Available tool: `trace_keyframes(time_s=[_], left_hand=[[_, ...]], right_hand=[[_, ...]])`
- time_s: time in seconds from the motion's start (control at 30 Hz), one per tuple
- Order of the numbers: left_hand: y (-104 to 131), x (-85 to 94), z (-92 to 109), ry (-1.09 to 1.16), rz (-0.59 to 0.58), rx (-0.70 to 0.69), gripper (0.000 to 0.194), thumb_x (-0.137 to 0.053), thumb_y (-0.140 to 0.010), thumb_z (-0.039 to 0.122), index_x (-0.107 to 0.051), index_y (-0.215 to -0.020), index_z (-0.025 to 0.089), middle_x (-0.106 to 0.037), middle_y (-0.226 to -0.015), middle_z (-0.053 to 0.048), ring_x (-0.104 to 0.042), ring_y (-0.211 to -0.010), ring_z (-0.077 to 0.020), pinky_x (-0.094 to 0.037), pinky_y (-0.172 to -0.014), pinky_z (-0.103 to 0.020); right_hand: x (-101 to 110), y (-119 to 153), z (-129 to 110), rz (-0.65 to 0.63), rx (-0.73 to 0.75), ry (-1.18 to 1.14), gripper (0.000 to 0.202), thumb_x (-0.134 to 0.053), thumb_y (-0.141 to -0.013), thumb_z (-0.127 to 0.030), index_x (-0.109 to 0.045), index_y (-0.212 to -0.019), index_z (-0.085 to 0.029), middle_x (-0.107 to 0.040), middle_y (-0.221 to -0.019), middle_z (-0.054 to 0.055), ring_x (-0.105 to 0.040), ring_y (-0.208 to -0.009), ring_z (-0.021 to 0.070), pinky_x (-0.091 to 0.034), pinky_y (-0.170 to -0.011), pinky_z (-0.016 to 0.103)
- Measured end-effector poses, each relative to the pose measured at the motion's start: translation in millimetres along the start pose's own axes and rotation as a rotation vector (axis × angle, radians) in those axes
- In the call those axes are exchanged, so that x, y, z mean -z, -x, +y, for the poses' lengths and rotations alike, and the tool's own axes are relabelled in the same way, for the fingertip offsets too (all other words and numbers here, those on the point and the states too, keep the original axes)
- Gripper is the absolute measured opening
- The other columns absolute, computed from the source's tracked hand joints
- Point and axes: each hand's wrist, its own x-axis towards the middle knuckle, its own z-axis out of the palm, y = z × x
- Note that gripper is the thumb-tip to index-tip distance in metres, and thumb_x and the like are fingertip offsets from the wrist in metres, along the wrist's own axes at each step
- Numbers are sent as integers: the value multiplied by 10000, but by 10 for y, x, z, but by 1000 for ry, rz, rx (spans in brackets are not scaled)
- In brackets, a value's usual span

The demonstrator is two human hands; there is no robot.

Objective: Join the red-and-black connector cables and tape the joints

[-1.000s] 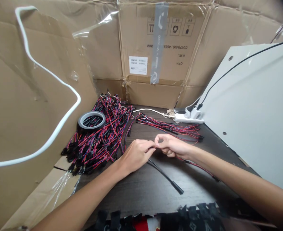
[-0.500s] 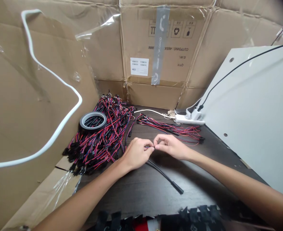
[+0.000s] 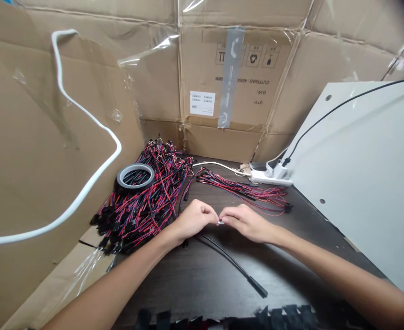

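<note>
Over the middle of the dark table, my left hand (image 3: pixel 197 217) and my right hand (image 3: pixel 245 222) meet fingertip to fingertip. Both are closed in a pinch on a thin wire end (image 3: pixel 220 222), which shows as a small pale bit between them; the fingers hide most of it. A black cable (image 3: pixel 229 259) runs out from under my left hand across the table toward me. It ends in a thick black round connector (image 3: pixel 258 286). Close by on the left is a large heap of red, blue and black wire leads (image 3: pixel 161 197) with black plugs.
A roll of black tape (image 3: pixel 135 177) lies on the heap. Behind my right hand is a smaller bundle of leads (image 3: pixel 246 185). A white power strip (image 3: pixel 270 178) stands by the white panel (image 3: pixel 367 174). Black tape strips (image 3: pixel 281 316) line the front edge; cardboard walls (image 3: pixel 250 142) enclose the table.
The camera view has tilted slightly up. My hands stay together; a pale bit now shows between the fingertips. The black cable's connector has shifted slightly toward me.
</note>
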Motion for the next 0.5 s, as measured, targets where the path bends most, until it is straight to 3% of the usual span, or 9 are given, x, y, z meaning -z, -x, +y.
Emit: trace_keyframes(time_s=[0.1, 0.2, 0.33, 0.5], left_hand=[[16, 14, 12, 83, -41, 120, 142, -595, -625, 243, -661, -606, 118, -362, -405, 62, -226, -405, -54, -144, -424, -229], [28, 32, 7, 176, -95, 187, 133, -590, -625, 243, -630, -594, 120, -269, -401, 80, -158, -401, -44, -82, -423, -230], [30, 34, -4, 241, -144, 228, 149, -611, -624, 264, -588, -585, 122, -244, -436, 89, -131, -409, -30, -56, -428, -225], [27, 4, -10, 215, -136, 212, 196, -584, -669, 310, -577, -590, 131, -257, -440, 83, -153, -403, -38, -74, -413, -223]], right_hand=[[-6, 44, -26, 9, 68, 68, 287, -388, -957, -283, -639, -1016, -159, -576, -675, 13, -480, -603, 115, -343, -617, 236], [-26, 73, -35, -14, 139, 168, 265, -444, -897, -213, -597, -1105, -155, -593, -686, 19, -502, -604, 133, -358, -622, 248], [-62, 60, -10, -14, 173, 257, 254, -405, -947, -279, -609, -1038, -158, -636, -754, 51, -540, -630, 138, -356, -609, 249], [-65, 36, 4, -33, 106, 118, 349, -351, -983, -354, -642, -961, -164, -555, -653, 11, -472, -578, 109, -336, -602, 232]])
